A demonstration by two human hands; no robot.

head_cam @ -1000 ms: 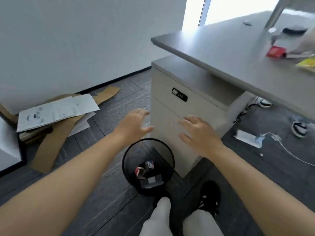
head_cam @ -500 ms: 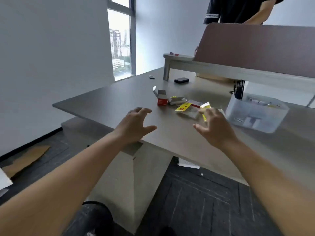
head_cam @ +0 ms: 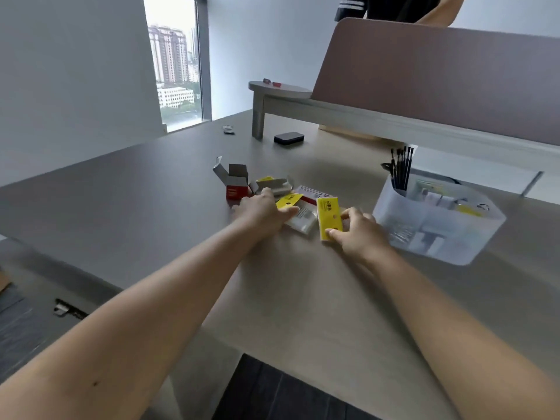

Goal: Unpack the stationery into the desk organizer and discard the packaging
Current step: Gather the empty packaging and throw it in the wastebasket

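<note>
On the desk (head_cam: 303, 313) just left of the organizer (head_cam: 436, 225), our right hand (head_cam: 357, 234) pinches the yellow card packet (head_cam: 329, 218) by its near edge; light, thin, bendy and probably slick, so we judge the stiff header best to hold. Our left hand (head_cam: 260, 212) lies flat-fingered on another packet (head_cam: 289, 201). An opened red box (head_cam: 237, 184) crowds behind

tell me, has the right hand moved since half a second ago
Yes. The right hand has gone forward and down onto the yellow packet beside the organizer, which it hovered short of before.
</note>
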